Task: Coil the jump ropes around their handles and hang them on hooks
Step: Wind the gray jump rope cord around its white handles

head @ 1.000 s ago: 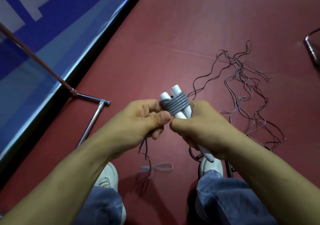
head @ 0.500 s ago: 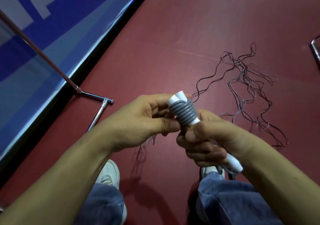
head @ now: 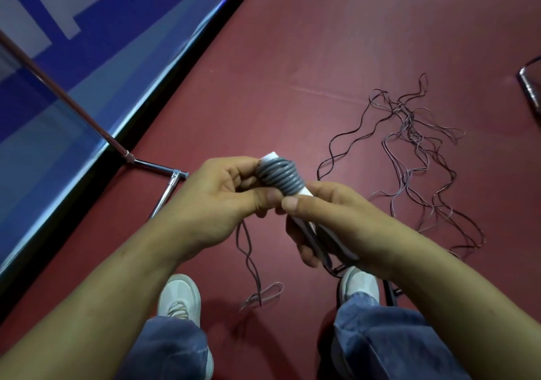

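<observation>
Two white jump-rope handles (head: 306, 227) lie side by side in my right hand (head: 336, 221), which grips their lower part. A grey rope coil (head: 281, 179) of several turns wraps their upper end. My left hand (head: 222, 201) pinches the rope at the coil's left side, thumb near my right thumb. The loose rope tail (head: 248, 256) hangs from my left hand down to a small loop on the floor between my shoes.
A tangle of thin dark jump ropes (head: 415, 151) lies on the red floor to the right. A chrome rack leg (head: 164, 201) and its slanted pole (head: 64, 98) stand at the left by a blue wall panel. A metal object (head: 531, 85) sits at the right edge.
The coil has gained turns and grown thicker. The handles tilted and turned in my right hand, and the loose tail below my left hand hangs down to the floor again.
</observation>
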`<state>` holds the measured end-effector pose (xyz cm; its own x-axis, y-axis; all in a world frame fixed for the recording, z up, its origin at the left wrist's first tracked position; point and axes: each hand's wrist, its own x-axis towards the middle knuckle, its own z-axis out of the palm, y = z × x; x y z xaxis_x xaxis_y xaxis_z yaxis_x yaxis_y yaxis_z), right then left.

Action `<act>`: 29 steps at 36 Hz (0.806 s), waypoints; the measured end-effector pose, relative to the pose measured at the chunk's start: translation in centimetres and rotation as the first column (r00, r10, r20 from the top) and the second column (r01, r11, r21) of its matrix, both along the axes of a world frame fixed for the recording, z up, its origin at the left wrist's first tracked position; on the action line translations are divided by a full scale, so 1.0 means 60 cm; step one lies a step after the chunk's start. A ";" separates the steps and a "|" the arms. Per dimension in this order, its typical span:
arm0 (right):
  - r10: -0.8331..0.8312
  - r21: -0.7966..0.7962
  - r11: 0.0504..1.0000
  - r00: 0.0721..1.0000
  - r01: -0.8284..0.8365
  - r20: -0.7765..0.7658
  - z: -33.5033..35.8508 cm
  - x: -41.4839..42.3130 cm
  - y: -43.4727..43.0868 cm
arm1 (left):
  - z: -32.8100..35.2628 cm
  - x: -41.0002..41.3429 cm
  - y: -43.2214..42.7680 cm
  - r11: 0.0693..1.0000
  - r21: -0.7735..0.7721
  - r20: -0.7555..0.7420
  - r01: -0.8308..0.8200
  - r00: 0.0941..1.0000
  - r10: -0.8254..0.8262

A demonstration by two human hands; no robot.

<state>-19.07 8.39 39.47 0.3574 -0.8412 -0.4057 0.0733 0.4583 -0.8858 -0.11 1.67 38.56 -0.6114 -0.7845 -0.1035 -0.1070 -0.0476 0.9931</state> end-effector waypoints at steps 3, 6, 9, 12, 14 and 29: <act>-0.059 -0.099 0.994 0.983 0.042 -0.173 0.000 0.003 0.004 | -0.004 -0.002 0.000 0.997 -0.034 0.056 -0.065 0.996 0.067; -0.115 -0.141 0.987 0.960 0.080 -0.257 -0.008 0.016 0.012 | -0.011 -0.010 0.004 0.992 -0.015 0.076 -0.124 0.989 0.125; -0.172 -0.051 0.985 0.979 0.168 -0.112 -0.007 0.023 0.015 | -0.011 -0.013 0.003 0.991 0.066 0.023 -0.116 0.993 0.115; -0.193 0.027 0.981 0.981 0.193 0.023 0.004 0.025 0.014 | -0.004 -0.012 0.000 0.992 0.105 -0.072 -0.067 0.995 0.074; -0.183 0.079 0.981 0.981 0.178 0.065 0.010 0.024 0.014 | -0.001 -0.010 -0.001 0.991 0.130 -0.106 -0.022 0.994 0.036; -0.221 0.411 0.911 0.868 0.021 0.445 0.012 0.025 0.013 | 0.002 0.002 -0.008 0.992 0.123 -0.143 0.034 0.990 -0.016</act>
<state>-17.57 9.18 40.22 0.4940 -0.7044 -0.5097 0.5130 0.7094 -0.4832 0.03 1.20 38.70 -0.6461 -0.7552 -0.1107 0.0310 -0.1709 0.9848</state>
